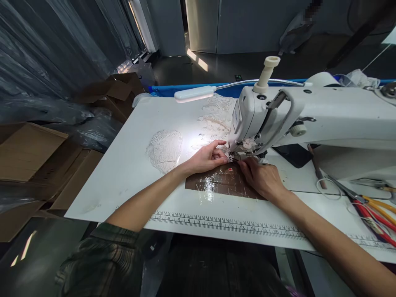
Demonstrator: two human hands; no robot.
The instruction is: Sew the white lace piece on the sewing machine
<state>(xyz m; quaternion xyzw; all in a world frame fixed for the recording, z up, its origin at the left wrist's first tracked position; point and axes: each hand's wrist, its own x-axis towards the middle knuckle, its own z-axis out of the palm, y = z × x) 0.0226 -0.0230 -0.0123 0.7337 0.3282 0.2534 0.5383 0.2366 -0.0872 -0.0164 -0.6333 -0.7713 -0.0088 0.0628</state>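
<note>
A white sewing machine [309, 115] stands on a white table [130, 165]. My left hand [207, 157] lies just left of the needle, fingers pinched together on a small piece of white lace at the presser foot [236, 156]. My right hand [262, 177] rests on a shiny brown patch [216, 183] taped to the table, its fingertips pressing down close to the needle; what they hold is hidden. A white lace piece [165, 149] lies flat to the left. More lace [216, 117] is heaped behind the needle under a lit lamp [194, 94].
Scissors and orange- and red-handled tools [371, 206] lie at the right of the table. A printed ruler [222, 222] runs along the front edge. Cardboard boxes [31, 165] and plastic sheeting crowd the floor on the left. A person's pale garment [297, 31] shows far back.
</note>
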